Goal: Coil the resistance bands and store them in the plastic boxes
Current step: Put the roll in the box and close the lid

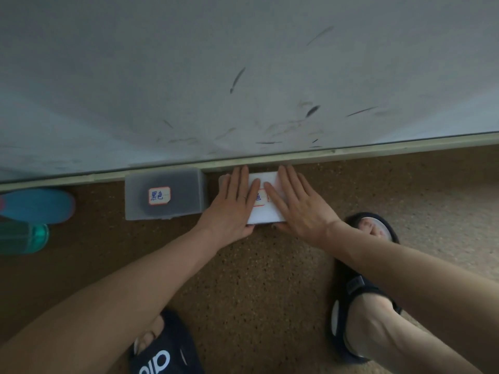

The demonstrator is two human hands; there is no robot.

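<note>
Two flat hands, left hand (232, 203) and right hand (299, 206), fingers straight, pressing the lid of the white box (266, 211) on the floor's far edge by the wall, gripping nothing. Push unevenly and you could pop a corner up or shove it into the grey box (163, 197) just beside.

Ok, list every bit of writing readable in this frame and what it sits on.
"黑色": handwritten on the red-bordered sticker on the grey box by the wall.
"色": the only character showing on the sticker of the white box; the rest is hidden under the left hand and right hand lying flat on its lid.
White logo on the dark slipper: partly cut off, not readable for certain.
</note>
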